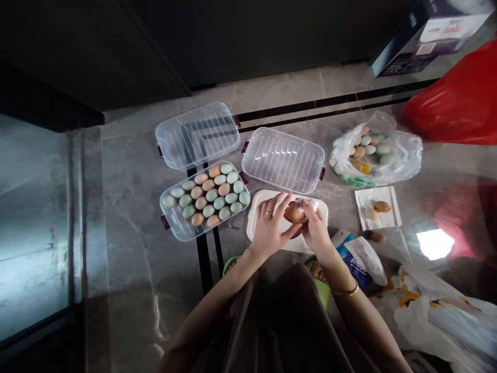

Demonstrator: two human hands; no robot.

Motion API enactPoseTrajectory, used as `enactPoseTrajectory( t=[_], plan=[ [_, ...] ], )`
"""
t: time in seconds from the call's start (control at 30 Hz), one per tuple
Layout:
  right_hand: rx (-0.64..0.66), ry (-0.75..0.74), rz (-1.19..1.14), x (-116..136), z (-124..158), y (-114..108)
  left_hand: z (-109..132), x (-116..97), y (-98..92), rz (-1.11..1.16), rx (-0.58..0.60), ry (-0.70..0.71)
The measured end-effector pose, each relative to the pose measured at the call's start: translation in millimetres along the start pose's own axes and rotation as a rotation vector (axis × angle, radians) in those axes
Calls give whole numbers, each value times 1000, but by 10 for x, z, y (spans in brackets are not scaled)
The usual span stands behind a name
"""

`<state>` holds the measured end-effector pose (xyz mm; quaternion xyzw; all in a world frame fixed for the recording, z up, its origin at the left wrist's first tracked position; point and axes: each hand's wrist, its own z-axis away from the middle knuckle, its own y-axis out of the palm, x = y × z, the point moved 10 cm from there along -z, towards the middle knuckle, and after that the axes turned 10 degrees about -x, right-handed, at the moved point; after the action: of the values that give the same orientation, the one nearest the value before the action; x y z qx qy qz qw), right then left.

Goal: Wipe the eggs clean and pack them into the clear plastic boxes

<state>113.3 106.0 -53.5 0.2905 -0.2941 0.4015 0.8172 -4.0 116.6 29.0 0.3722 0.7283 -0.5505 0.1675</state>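
A brown egg point(294, 211) is held up between both hands. My left hand point(269, 225), with a ring on one finger, has its fingers and thumb around the egg's left side. My right hand point(313, 228) grips the other side and presses a crumpled white tissue point(311, 203) to it. Beneath the hands lies a white tray or lid point(254, 212) on the floor; something dark under the egg is mostly hidden. To the left, a clear plastic box point(176, 228) holds rows of green-blue and brown eggs point(212, 195).
Two clear plastic containers point(198, 135) point(285, 158) lie beyond. On the right are a plastic bag of eggs point(407, 155), one broken, broken shell on a white sheet point(390, 217), a loose egg point(378, 237), a tissue pack point(355, 264), a red bag point(458, 98) and a box point(404, 57).
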Motion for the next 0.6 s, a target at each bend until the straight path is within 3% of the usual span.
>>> enactPoseTrajectory(
  t=[0.1, 0.2, 0.3, 0.4, 0.5, 0.6],
  plan=[
    [-49, -211, 217, 179, -9, -54, 38, -18, 91, -6, 118, 88],
    [-79, -320, 336, 261, 1, -85, 88, 5, 164, 54, 174, 72],
    [-99, -222, 287, 138, -26, -124, 89, 114, 161, 170, 129, -89],
    [-108, -150, 162, 16, -45, -136, 98, 320, 175, 351, 81, -377],
    [-122, -438, 148, 233, 18, -152, 206, 484, 324, 616, 132, -710],
    [29, -833, 413, 456, 226, 34, 318, 446, 499, 932, 238, -905]
  ],
)
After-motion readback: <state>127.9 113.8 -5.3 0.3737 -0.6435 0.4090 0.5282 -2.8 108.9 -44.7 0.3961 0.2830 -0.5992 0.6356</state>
